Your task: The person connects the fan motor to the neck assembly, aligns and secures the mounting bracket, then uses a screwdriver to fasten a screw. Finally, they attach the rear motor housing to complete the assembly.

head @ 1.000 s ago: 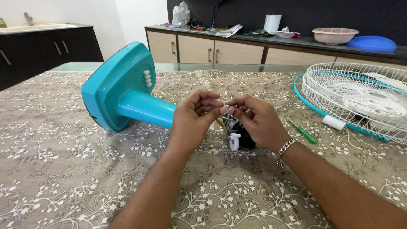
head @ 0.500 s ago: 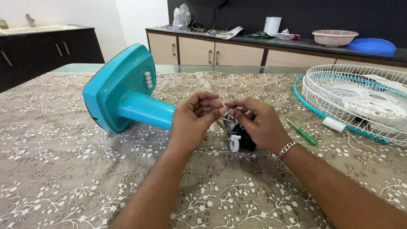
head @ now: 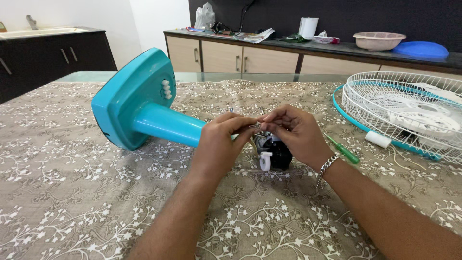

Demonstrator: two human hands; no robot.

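Two hands meet over the motor (head: 274,151), pinching a small metal part (head: 254,126) between their fingertips: left hand (head: 219,144) and right hand (head: 293,135) both closed on it, just above the table (head: 72,202). The fan looks well stripped: the grille (head: 404,110) lies apart at right, a screwdriver (head: 342,149) beside it. The stand (head: 139,106) lies on its side, its long axis running left to right, base pointing left.
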